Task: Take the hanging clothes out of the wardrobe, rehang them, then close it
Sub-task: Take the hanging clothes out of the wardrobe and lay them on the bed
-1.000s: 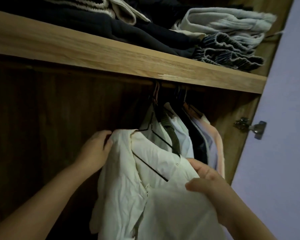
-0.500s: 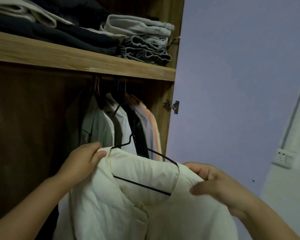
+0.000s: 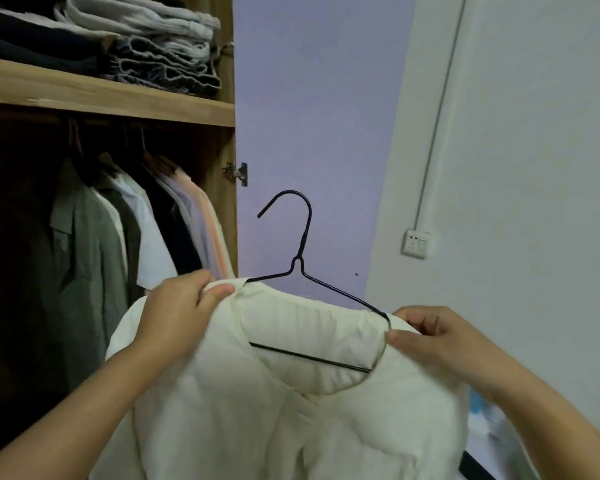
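The cream shirt [image 3: 291,393] on its black hanger [image 3: 300,258] is now coming clear of the wardrobe [image 3: 174,112]; left hand [image 3: 177,317] and right hand [image 3: 440,337] are gripping its shoulders, so rehanging comes next.

My left hand [image 3: 179,308] and right hand [image 3: 437,337] pinch the cream cotton shirt [image 3: 291,403] on its black wire hanger [image 3: 302,237], right of the brown wooden wardrobe [image 3: 118,98]; hung clothes [image 3: 125,230] under its shelf, folded ones [image 3: 146,53] on it.
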### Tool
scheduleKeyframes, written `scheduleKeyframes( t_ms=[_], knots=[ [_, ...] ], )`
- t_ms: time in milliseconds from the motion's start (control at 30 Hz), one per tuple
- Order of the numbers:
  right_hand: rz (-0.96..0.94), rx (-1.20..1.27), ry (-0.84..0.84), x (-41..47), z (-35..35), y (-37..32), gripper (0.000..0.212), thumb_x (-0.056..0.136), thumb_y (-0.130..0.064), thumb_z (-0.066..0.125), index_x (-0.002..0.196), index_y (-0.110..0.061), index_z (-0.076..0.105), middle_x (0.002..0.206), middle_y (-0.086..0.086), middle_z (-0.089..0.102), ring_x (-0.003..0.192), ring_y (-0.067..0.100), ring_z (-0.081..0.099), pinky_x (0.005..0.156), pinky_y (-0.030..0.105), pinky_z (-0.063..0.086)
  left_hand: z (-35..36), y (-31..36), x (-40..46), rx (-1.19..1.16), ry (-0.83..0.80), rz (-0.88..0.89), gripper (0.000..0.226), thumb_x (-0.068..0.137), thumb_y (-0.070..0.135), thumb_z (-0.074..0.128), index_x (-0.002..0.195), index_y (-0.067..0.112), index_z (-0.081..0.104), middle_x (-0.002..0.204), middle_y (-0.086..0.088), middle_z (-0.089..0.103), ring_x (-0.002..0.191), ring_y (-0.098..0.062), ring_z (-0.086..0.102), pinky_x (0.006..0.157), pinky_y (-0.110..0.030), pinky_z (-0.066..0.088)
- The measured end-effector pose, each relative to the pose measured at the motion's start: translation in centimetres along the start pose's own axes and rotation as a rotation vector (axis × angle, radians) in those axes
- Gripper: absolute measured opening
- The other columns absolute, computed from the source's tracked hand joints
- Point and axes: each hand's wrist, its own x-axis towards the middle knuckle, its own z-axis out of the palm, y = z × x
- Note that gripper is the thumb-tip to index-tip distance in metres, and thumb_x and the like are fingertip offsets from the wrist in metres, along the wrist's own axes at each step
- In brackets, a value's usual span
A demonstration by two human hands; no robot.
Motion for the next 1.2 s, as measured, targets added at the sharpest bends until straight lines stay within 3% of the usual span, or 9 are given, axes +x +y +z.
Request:
scheduleKeyframes(
  t_ms=[167, 300, 400, 500, 633, 733, 867, 1033, 1200],
  knots=[
    [-0.024, -0.127, 0.308, -5.4, -1.1, 1.3, 0.017, 0.086, -0.020, 0.065, 0.072, -0.010, 0.064, 0.059, -0.005, 0.052, 0.054, 0.007, 0.045, 0.052, 0.020, 0.037, 1.9, 3.6, -0.9, -0.164, -0.077, 0.064, 0.037, 0.085, 0.032, 0.063, 0.058, 0.011, 0.051, 0.053, -0.006, 0.052, 0.057, -0.024, 0.050, 0.056, -0.033, 0.036],
    [-0.015, -0.234, 0.513, -11.3, -0.7, 2.5, 0.021, 0.086, -0.016, 0.064, 0.065, -0.021, 0.062, 0.055, -0.015, 0.052, 0.052, -0.002, 0.044, 0.052, 0.014, 0.034, 3.3, 5.7, -2.4, -0.327, -0.240, 0.125, 0.037, 0.070, 0.050, 0.060, 0.056, 0.017, 0.050, 0.046, 0.003, 0.040, 0.048, -0.013, 0.035, 0.051, -0.025, 0.030],
    [0.024, -0.296, 0.645, -16.0, 0.0, 3.5, 0.018, 0.086, -0.015, 0.064, 0.068, -0.016, 0.062, 0.058, -0.011, 0.050, 0.055, -0.001, 0.042, 0.051, 0.015, 0.031, 4.7, 7.7, -3.9, -0.399, -0.331, 0.198, 0.031, 0.066, 0.057, 0.059, 0.058, 0.027, 0.053, 0.048, 0.006, 0.044, 0.050, -0.011, 0.038, 0.047, -0.022, 0.027],
    [0.073, -0.318, 0.751, -20.6, 0.5, 4.0, 0.018, 0.084, -0.022, 0.065, 0.069, -0.013, 0.061, 0.062, -0.004, 0.051, 0.058, 0.001, 0.042, 0.054, 0.021, 0.033, 6.0, 10.6, -5.8, -0.451, -0.385, 0.223, 0.033, 0.077, 0.034, 0.072, 0.056, 0.016, 0.055, 0.050, 0.004, 0.050, 0.056, -0.013, 0.043, 0.050, -0.017, 0.031],
    [0.145, -0.362, 0.892, -27.3, 0.6, 4.4, 0.022, 0.084, -0.016, 0.066, 0.066, -0.009, 0.057, 0.060, 0.000, 0.047, 0.057, 0.002, 0.039, 0.053, 0.019, 0.029, 7.8, 15.8, -8.4, -0.526, -0.484, 0.324, 0.028, 0.074, 0.032, 0.075, 0.063, 0.013, 0.058, 0.053, -0.008, 0.054, 0.059, -0.017, 0.049, 0.051, -0.017, 0.033],
    [0.227, -0.384, 0.974, -32.5, 0.2, 4.7, 0.020, 0.086, -0.017, 0.064, 0.074, -0.002, 0.060, 0.070, 0.018, 0.055, 0.062, 0.008, 0.043, 0.057, 0.028, 0.033, 8.8, 20.4, -10.6, -0.593, -0.544, 0.420, 0.015, 0.075, 0.032, 0.074, 0.074, 0.031, 0.060, 0.066, 0.005, 0.059, 0.056, -0.002, 0.049, 0.050, -0.012, 0.033],
    [0.301, -0.410, 1.088, -39.3, -0.2, 4.6, 0.026, 0.086, -0.021, 0.064, 0.076, 0.002, 0.057, 0.070, 0.020, 0.052, 0.061, 0.010, 0.042, 0.057, 0.031, 0.032, 10.2, 26.2, -14.0, -0.678, -0.645, 0.489, 0.016, 0.078, 0.024, 0.073, 0.076, 0.034, 0.061, 0.061, 0.013, 0.059, 0.054, 0.004, 0.049, 0.050, -0.011, 0.032],
    [0.394, -0.464, 1.215, -47.7, -0.3, 4.3, 0.026, 0.085, -0.018, 0.065, 0.066, -0.005, 0.054, 0.056, -0.003, 0.041, 0.055, 0.003, 0.037, 0.052, 0.020, 0.027, 11.3, 33.5, -19.9, -0.747, -0.764, 0.570, 0.014, 0.078, 0.023, 0.072, 0.072, 0.031, 0.062, 0.055, 0.011, 0.056, 0.052, -0.001, 0.047, 0.048, -0.013, 0.032],
    [0.500, -0.537, 1.324, -56.8, -0.2, 4.3, 0.039, 0.082, -0.031, 0.062, 0.067, 0.002, 0.048, 0.058, -0.002, 0.033, 0.054, 0.006, 0.031, 0.051, 0.022, 0.022, 11.5, 41.1, -26.9, -0.831, -0.892, 0.662, 0.014, 0.077, 0.024, 0.072, 0.068, 0.029, 0.063, 0.059, 0.004, 0.059, 0.054, -0.005, 0.048, 0.050, -0.017, 0.034]
  ],
)
